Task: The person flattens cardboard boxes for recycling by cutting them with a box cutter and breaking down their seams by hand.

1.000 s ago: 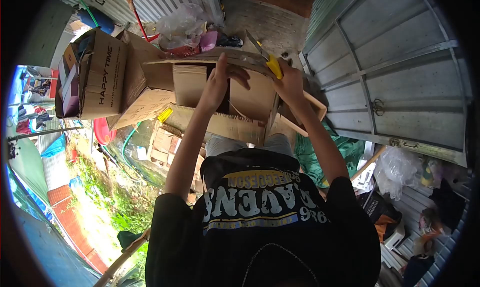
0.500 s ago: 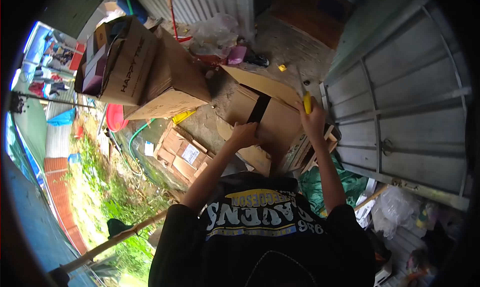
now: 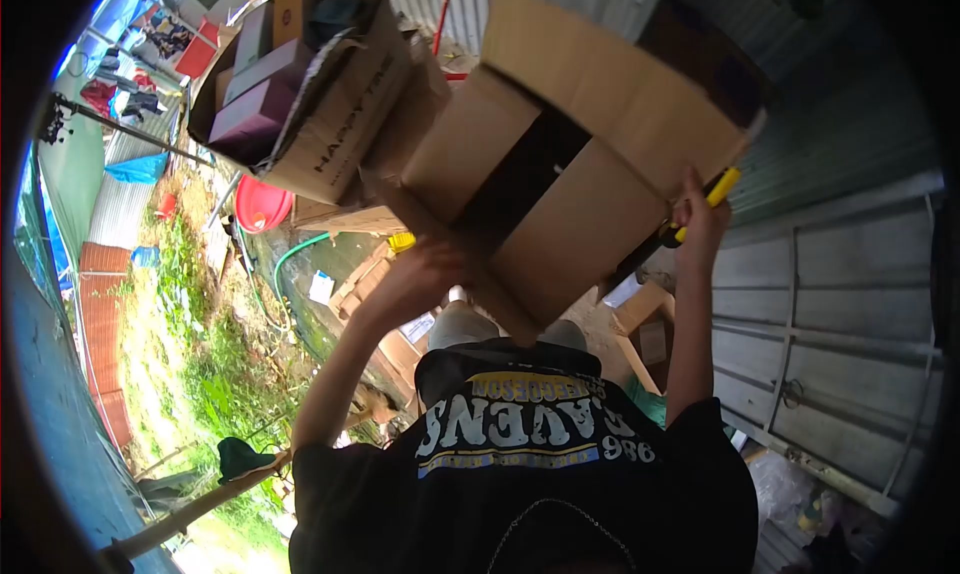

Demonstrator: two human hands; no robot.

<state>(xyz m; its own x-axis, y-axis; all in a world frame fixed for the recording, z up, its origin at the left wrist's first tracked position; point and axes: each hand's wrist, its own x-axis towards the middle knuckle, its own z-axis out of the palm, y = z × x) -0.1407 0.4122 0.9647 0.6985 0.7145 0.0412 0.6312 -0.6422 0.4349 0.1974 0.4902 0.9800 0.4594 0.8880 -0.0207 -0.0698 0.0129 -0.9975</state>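
Cardboard box tilts, seemingly steadied from both sides: right hand curled round yellow-handled tool, left hand at flap, finger closure indeterminable.

Over at the far left I see a HAPPY TIME carton holding smaller boxes, with a red basin and green hose nearer; a grey metal panel stands right.

So the outfit's a black short-sleeved tee with chunky whitish lettering, yellow patch above, blue-and-yellow strip below, plus a thin chain and pale grey trousers.
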